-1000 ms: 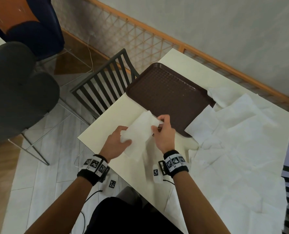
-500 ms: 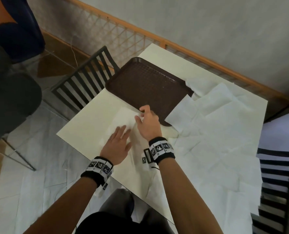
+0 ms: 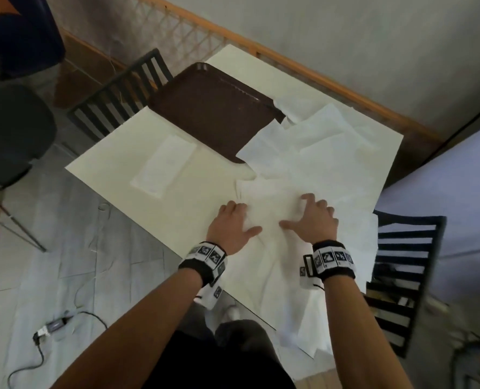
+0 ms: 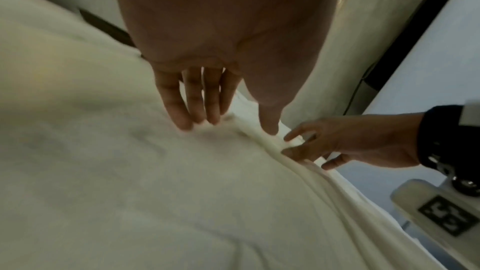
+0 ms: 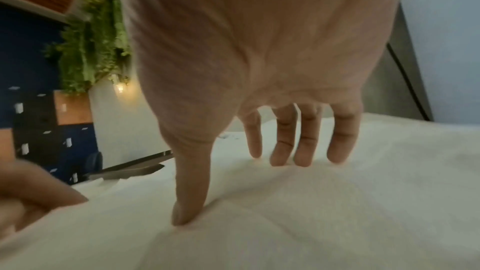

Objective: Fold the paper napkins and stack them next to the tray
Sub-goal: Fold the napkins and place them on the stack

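Observation:
A brown tray (image 3: pixel 213 113) lies at the far left of the cream table (image 3: pixel 115 169). One folded white napkin (image 3: pixel 164 164) rests flat on the table beside the tray's near edge. Several unfolded napkins (image 3: pixel 331 153) cover the right half of the table. Both hands lie on the top napkin (image 3: pixel 269 209) near the front edge. My left hand (image 3: pixel 234 223) presses its left part with straight fingers (image 4: pixel 192 106). My right hand (image 3: pixel 311 217) touches its right part with spread fingers (image 5: pixel 284 147) and thumb down. Neither hand holds anything.
A dark slatted chair (image 3: pixel 121 94) stands by the table's left side and another (image 3: pixel 401 270) by its right. Napkins hang over the table's front edge (image 3: pixel 297 327). A wooden rail (image 3: pixel 317 71) runs along the wall behind. A cable (image 3: pixel 56 327) lies on the floor.
The folded napkin was laid down beside the tray and let go. Both hands have moved right onto the pile of unfolded napkins.

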